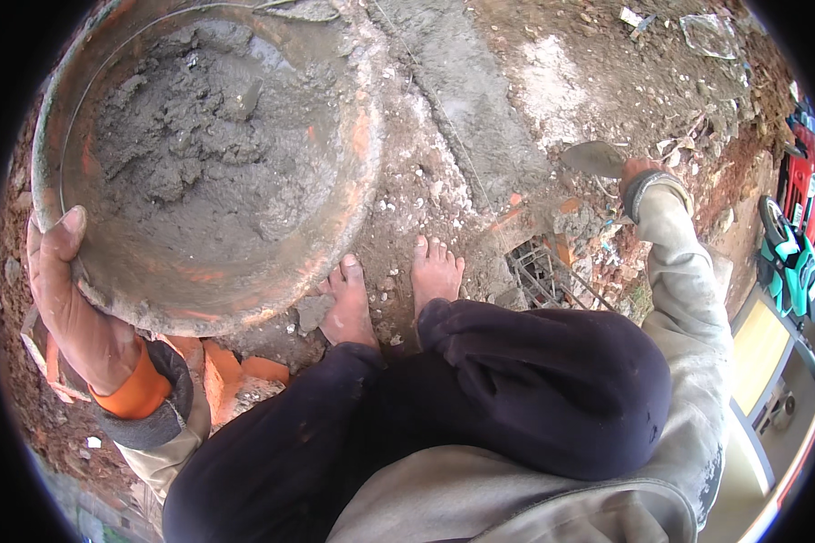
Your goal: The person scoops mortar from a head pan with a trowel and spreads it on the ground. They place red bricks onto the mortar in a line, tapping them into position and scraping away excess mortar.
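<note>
A wide round basin [358,204], orange under caked cement, stands at the left with grey wet mortar [190,136] heaped inside. My left hand [74,294] is closed on its near-left rim, thumb over the edge and fingers mostly hidden outside. Out to the right, my right hand [641,169] is closed around the handle of a trowel [592,158]. The trowel's grey, mortar-coated blade points left, low above the rubble. My fist hides the handle.
A smoothed mortar strip [471,81] runs away from me, with a thin string along it. Steel rebar [539,267] stands in a hole near my right knee. Broken orange bricks [231,376] lie below the basin. A teal motorcycle [788,262] and a red vehicle [803,181] are far right.
</note>
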Motion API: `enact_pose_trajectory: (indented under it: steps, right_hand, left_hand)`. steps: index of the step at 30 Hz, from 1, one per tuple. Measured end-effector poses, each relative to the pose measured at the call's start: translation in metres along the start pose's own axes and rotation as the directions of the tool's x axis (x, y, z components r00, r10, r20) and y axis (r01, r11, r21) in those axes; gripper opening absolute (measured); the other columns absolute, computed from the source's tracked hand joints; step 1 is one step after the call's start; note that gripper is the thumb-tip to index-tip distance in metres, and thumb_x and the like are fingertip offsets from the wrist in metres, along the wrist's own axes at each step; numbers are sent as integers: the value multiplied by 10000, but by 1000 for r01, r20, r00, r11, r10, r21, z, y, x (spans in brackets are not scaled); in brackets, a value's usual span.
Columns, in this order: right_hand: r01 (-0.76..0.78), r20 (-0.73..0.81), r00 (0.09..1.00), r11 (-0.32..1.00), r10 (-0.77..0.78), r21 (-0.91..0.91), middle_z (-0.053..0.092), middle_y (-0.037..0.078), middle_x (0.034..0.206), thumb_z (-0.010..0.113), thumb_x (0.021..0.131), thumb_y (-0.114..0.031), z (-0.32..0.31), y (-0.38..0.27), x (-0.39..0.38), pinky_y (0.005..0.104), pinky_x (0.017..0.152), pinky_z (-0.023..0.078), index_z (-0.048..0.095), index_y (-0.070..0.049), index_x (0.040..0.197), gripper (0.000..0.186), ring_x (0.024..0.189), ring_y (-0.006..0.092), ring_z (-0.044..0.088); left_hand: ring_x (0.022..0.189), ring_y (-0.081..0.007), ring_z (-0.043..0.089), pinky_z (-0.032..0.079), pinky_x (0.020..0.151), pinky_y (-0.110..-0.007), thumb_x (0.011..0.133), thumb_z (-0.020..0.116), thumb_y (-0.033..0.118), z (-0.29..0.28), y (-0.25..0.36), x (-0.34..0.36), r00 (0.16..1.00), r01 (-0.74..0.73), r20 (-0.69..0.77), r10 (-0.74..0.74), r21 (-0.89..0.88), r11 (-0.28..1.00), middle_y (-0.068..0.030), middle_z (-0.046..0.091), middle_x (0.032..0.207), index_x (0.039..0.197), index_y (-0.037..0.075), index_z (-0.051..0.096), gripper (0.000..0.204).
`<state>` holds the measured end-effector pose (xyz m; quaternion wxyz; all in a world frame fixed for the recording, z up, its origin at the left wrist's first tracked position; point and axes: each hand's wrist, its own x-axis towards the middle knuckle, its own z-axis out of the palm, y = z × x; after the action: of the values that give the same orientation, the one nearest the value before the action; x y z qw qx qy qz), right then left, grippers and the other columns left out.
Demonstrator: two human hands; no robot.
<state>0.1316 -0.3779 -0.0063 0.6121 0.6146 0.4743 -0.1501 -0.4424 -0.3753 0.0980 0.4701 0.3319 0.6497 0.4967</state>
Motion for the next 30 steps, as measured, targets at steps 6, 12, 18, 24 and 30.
enact_pose_trajectory:
  steps: [6,12,18,24,30]
  right_hand:
    - [-23,-16,1000,996,24,87,679,200,1096,710,801,-363,12,18,6,456,887,537,691,-80,1107,418,1010,360,665]
    - [-20,-106,994,984,39,174,677,203,1099,708,800,-370,4,19,20,456,891,533,692,-80,1106,422,1018,367,661]
    - [231,-446,893,917,-67,325,655,228,1138,734,760,-422,-44,26,-33,451,941,488,665,-79,1159,531,1059,388,628]
    - [804,-767,591,260,-252,534,668,107,990,665,777,-205,-105,-1,-76,308,714,516,583,9,1169,455,811,225,642]
    - [581,-822,381,-582,-424,570,541,63,1039,615,768,-197,-169,-150,-113,317,797,522,519,-15,1254,528,882,197,584]
  left_hand:
    - [978,-203,617,501,882,-333,870,544,106,13,4,-4,1000,-2,-2,2,-19,1000,-126,629,1092,1235,-20,543,385]
    - [935,-173,609,491,832,-301,842,594,130,4,8,-5,999,-27,-23,30,99,995,-107,633,1055,1204,-15,560,391]
    - [703,-84,571,485,600,-246,760,698,116,0,3,7,986,-156,-12,164,243,957,-17,622,868,1200,-5,572,474]
    - [805,-179,623,535,734,-296,697,646,72,8,16,-6,992,-119,-31,119,-3,993,-125,615,1087,1216,-85,570,547]
    - [566,-77,539,462,471,-265,683,582,-32,4,13,-26,990,-140,-26,140,-355,924,-43,626,806,1188,-58,620,507]
